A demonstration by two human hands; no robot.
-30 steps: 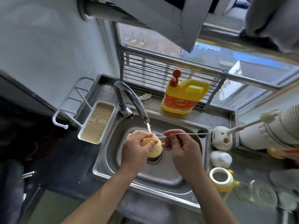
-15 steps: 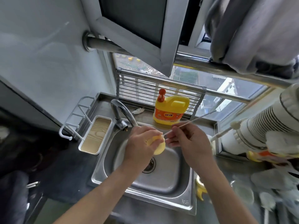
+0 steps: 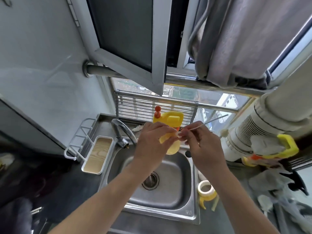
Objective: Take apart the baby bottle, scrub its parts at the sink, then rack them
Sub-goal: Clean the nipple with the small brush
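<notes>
- As I judge it, the thin brush (image 3: 205, 124) should go straight into the small opening of the yellow bottle part (image 3: 172, 146) in short strokes, with the part braced so the wire does not bend.
- The left hand (image 3: 152, 142) curls around that part, holding it above the sink (image 3: 170, 198), knuckles up.
- Just right of that grip, the right hand (image 3: 202, 146) pinches the brush near its tip, and the wire trails up and away.
</notes>
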